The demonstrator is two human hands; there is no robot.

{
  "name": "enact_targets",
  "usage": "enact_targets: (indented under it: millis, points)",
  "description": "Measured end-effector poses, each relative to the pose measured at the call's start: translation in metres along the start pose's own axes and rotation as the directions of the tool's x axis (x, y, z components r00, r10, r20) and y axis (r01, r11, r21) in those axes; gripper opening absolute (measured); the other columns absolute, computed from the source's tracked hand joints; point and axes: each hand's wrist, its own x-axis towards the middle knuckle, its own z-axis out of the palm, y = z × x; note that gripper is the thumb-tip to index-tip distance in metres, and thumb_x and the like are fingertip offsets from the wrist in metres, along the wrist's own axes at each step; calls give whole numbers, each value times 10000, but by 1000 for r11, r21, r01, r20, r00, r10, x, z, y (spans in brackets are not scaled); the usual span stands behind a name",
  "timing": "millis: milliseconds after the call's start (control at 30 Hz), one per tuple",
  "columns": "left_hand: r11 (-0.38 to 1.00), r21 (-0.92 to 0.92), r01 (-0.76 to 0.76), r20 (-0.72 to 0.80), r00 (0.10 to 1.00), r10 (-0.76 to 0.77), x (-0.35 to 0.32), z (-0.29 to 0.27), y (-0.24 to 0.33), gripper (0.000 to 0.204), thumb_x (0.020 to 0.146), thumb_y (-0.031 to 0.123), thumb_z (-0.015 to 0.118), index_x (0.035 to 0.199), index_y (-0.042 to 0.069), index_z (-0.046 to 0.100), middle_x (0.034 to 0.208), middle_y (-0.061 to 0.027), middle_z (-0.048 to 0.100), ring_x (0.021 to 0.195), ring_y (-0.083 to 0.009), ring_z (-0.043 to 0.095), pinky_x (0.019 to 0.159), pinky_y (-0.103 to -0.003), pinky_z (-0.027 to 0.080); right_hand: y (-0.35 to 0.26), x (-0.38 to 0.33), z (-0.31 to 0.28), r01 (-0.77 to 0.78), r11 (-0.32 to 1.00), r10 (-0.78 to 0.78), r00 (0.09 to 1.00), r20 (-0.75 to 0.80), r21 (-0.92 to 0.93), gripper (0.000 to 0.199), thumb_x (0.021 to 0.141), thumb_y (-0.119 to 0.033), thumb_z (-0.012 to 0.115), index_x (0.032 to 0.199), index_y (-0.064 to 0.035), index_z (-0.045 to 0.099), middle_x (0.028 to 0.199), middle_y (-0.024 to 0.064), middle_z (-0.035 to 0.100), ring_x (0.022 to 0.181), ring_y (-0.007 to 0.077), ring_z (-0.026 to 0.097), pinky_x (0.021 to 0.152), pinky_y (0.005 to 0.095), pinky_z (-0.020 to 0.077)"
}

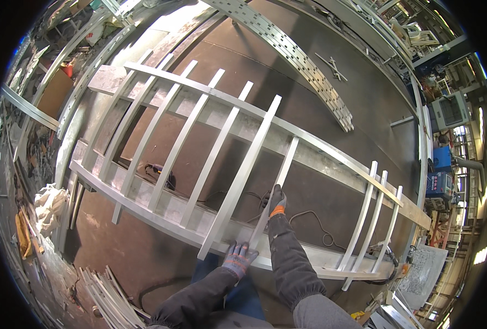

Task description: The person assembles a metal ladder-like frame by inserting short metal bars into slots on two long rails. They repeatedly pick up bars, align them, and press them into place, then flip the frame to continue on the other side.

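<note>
While right hand [277,201] grips slat [285,164] | near end [257,233]: beside left hand [240,259]

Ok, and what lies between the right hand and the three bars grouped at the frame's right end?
In the head view, a thin looped cable lies between the right hand and those three bars, seen through the frame.

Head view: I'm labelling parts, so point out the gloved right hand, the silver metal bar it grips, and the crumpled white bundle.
Gloved right hand [277,200], head view: its back.
Silver metal bar [287,161], head view: upper part.
Crumpled white bundle [51,206], head view: middle.
</note>
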Motion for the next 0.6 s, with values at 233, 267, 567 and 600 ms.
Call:
enact_targets:
  millis: [233, 267, 567, 600]
  points:
    - [999, -37, 4, 21, 1000, -3, -2, -6, 2, 561, 954, 206, 469, 1509, 282, 445, 1547, -249, 350, 1444, -392, 360, 1223, -556, 150, -3, -2, -1, 4, 998, -5, 1000, -13, -58, 433, 978, -541, 550, 902, -115, 572, 722, -18, 511, 553, 137, 495, 469, 319, 415]
    - [999, -32, 3, 23, 1000, -2, -2, -8, 2, 559, 956, 207, 466, 1509, 281, 444, 1546, -250, 351, 1447, -391, 355, 1223, -557, 149, -5, -4, 1, -19, 999, 18, 999, -29, -44, 427, 980, -536, 550, 889, -119, 563, 706, -24, 499, 542, 131, 487, 461, 317, 407]
    - [1000, -20, 6, 47, 999, -5, -1, -13, 3, 571, 951, 188, 470, 1513, 279, 436, 1551, -254, 342, 1449, -397, 351, 1222, -560, 137, -17, -18, 8, -20, 999, 19, 999, 43, 46, 423, 1003, -520, 527, 836, -131, 507, 615, -30, 445, 459, 112, 418, 414, 307, 351]
    - [1000, -20, 6, 40, 999, -5, -1, -12, 3, 573, 949, 186, 472, 1513, 281, 436, 1552, -253, 342, 1449, -397, 352, 1222, -560, 135, -16, -17, 7, -25, 999, 23, 999, 45, 37, 426, 1003, -521, 525, 842, -127, 513, 621, -25, 455, 462, 117, 425, 418, 311, 361]
